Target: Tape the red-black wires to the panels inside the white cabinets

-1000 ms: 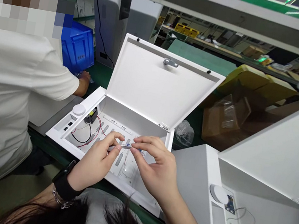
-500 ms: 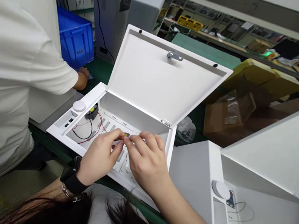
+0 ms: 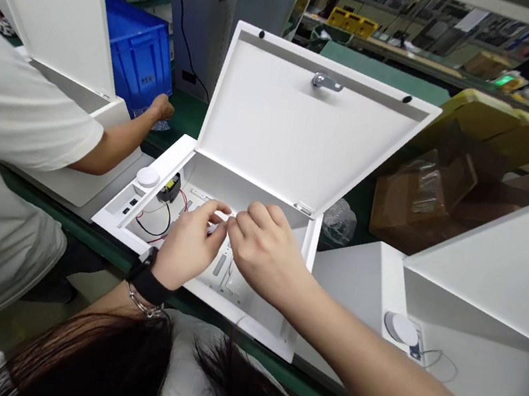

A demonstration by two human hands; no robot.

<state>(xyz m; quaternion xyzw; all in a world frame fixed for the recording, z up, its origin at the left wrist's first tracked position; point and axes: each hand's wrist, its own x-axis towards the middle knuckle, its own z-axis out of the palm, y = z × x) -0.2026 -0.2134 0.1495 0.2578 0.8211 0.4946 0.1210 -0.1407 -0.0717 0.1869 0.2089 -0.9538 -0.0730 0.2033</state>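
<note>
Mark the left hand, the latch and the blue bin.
Left hand (image 3: 190, 243): head view, middle of the hand.
Latch (image 3: 329, 84): head view, metal lever.
Blue bin (image 3: 137, 63): head view, outer wall.

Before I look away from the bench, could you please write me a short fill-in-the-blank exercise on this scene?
1. The lid of the box beneath the left hand and right hand stands ____.
2. The watch is worn on the ____ wrist.
3. The bin near the co-worker's hand is ____ in colour.
4. The latch sits nearer the lid's ____ edge than its bottom edge.

Missing words: open; left; blue; top.
</note>
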